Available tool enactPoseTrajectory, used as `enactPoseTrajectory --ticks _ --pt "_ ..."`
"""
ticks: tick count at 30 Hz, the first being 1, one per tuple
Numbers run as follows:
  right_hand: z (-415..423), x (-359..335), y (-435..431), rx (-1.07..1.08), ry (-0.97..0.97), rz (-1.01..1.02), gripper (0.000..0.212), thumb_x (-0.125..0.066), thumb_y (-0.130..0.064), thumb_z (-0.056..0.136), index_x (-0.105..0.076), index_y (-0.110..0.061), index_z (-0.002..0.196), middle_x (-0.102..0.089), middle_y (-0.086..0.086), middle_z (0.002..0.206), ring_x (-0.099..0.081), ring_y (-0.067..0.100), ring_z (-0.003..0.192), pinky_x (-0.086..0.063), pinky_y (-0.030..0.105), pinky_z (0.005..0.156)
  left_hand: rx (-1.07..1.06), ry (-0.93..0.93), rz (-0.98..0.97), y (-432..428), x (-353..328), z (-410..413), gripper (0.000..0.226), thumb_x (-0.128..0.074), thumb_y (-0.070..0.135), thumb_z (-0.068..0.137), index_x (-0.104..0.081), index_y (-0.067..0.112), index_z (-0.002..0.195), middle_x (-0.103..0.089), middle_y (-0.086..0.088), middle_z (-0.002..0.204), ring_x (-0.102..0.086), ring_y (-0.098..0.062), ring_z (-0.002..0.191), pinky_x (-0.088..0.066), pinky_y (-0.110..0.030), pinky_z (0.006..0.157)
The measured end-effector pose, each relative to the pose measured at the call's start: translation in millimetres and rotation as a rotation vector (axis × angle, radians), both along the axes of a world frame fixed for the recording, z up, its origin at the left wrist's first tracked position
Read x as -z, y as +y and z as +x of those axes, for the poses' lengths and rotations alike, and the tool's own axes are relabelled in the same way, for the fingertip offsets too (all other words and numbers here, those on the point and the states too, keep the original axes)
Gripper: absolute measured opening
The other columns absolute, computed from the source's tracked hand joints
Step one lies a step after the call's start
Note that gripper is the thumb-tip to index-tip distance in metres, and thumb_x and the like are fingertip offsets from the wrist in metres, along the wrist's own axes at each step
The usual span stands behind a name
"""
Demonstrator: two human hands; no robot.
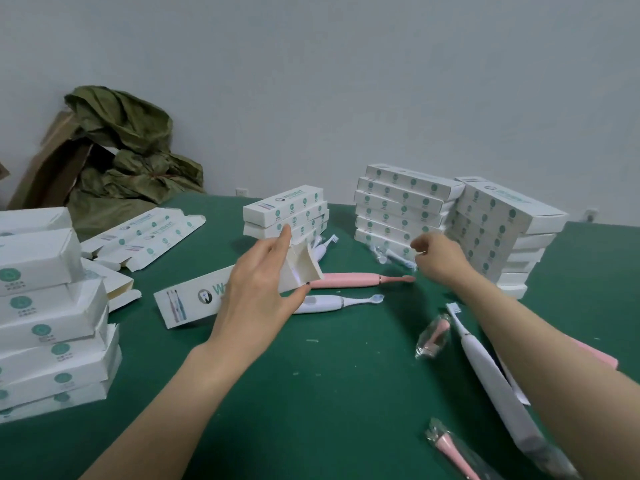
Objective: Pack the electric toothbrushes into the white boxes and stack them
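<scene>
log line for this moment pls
step: packing | left hand: holds open box | right hand: at brush-head packet, grip unclear | pink toothbrush: on table, not boxed

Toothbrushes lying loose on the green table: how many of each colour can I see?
Pink toothbrush: 1
White toothbrushes: 3
Total: 4
A pink shape at the right edge is too hidden to count.
</scene>
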State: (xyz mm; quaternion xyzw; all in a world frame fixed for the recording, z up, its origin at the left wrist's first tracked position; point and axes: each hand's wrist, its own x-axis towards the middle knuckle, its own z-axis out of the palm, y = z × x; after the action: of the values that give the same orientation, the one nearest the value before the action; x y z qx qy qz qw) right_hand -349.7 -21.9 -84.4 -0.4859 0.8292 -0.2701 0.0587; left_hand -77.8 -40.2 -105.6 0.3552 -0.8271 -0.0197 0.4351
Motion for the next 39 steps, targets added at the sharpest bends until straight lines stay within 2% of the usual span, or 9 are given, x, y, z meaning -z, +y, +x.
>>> enactPoseTrajectory --ticks 5,10,13,15,19,22,25,31,39 --pt "-32 16 -31 -0.018 0.077 0.126 0.041 -0.045 0.004 0.091 -0.05 -0.002 0.131 -0.051 0.014 0.136 -0.047 0.028 0.125 -0.036 0.033 0.105 0.02 -0.011 -0.026 -4 1 4 0.083 -0.084 0.01 0.066 -0.043 0.001 0.138 -0.059 -0.011 0.11 -0.057 -0.027 0.098 -0.039 -0.028 0.085" --pt "-36 31 -41 0.0 0.252 0.316 0.015 -0.06 -0.02 0.089 -0.061 -0.007 0.096 -0.062 0.015 0.102 -0.054 0.027 0.091 -0.042 0.029 0.076 0.044 0.017 -0.005 -6 0 9 0.084 -0.083 0.009 0.067 -0.041 0.003 0.14 -0.058 -0.01 0.11 -0.045 -0.011 0.098 -0.029 -0.013 0.086" --pt "-30 30 -36 0.019 0.239 0.23 0.015 -0.062 -0.018 0.088 -0.067 -0.005 0.091 -0.068 0.013 0.098 -0.058 0.027 0.086 -0.045 0.029 0.074 0.053 0.013 -0.008 -6 1 10 0.083 -0.083 0.008 0.067 -0.041 0.004 0.14 -0.058 -0.011 0.111 -0.044 -0.011 0.099 -0.028 -0.013 0.085" --pt "-20 21 -31 0.018 0.01 0.016 0.02 -0.06 -0.015 0.09 -0.067 0.001 0.099 -0.069 0.013 0.098 -0.062 0.027 0.086 -0.048 0.03 0.076 0.059 0.024 -0.008 -6 2 9 0.082 -0.082 0.008 0.068 -0.041 0.004 0.139 -0.058 -0.01 0.112 -0.044 -0.012 0.101 -0.027 -0.013 0.086" --pt "34 -19 -3 -0.188 -1.009 -0.512 0.012 -0.052 -0.001 0.092 -0.062 0.005 0.095 -0.06 0.008 0.087 -0.06 0.013 0.064 -0.048 0.014 0.053 0.057 0.045 0.002 -5 2 9 0.081 -0.082 0.008 0.069 -0.042 0.004 0.139 -0.057 -0.01 0.114 -0.044 -0.012 0.103 -0.026 -0.013 0.087" --pt "84 -36 27 -0.613 -1.354 -0.451 0.015 -0.054 0.002 0.085 -0.067 0.003 0.091 -0.066 0.006 0.075 -0.059 0.008 0.057 -0.049 0.014 0.053 0.059 0.061 -0.01 -6 3 10 0.078 -0.082 0.008 0.068 -0.045 0.004 0.137 -0.058 -0.008 0.112 -0.046 -0.012 0.101 -0.029 -0.013 0.086" --pt "124 -30 42 -0.713 -1.172 -0.351 0.011 -0.064 0.0 0.08 -0.069 0.0 0.089 -0.068 0.008 0.071 -0.063 0.012 0.061 -0.052 0.017 0.062 0.027 0.15 0.024 -3 1 9 0.074 -0.081 0.015 0.07 -0.049 0.01 0.137 -0.055 0.003 0.111 -0.048 -0.004 0.101 -0.03 -0.005 0.085" --pt "123 -23 42 -0.346 -0.712 -0.521 0.007 -0.064 -0.003 0.086 -0.07 -0.002 0.089 -0.068 0.002 0.066 -0.064 0.007 0.056 -0.049 0.011 0.059 0.041 0.166 -0.005 -2 -4 12 0.082 -0.084 0.013 0.067 -0.045 0.006 0.138 -0.048 0.006 0.107 -0.039 0.004 0.095 -0.022 0.004 0.088" --pt "147 -16 44 -0.503 0.136 -0.758 0.006 -0.07 -0.002 0.079 -0.072 -0.004 0.085 -0.069 0.004 0.075 -0.054 0.008 0.067 -0.045 0.016 0.066 0.077 0.172 -0.017 6 -4 6 0.082 -0.085 0.008 0.064 -0.046 0.002 0.136 -0.06 -0.01 0.11 -0.048 -0.01 0.099 -0.034 -0.013 0.085"
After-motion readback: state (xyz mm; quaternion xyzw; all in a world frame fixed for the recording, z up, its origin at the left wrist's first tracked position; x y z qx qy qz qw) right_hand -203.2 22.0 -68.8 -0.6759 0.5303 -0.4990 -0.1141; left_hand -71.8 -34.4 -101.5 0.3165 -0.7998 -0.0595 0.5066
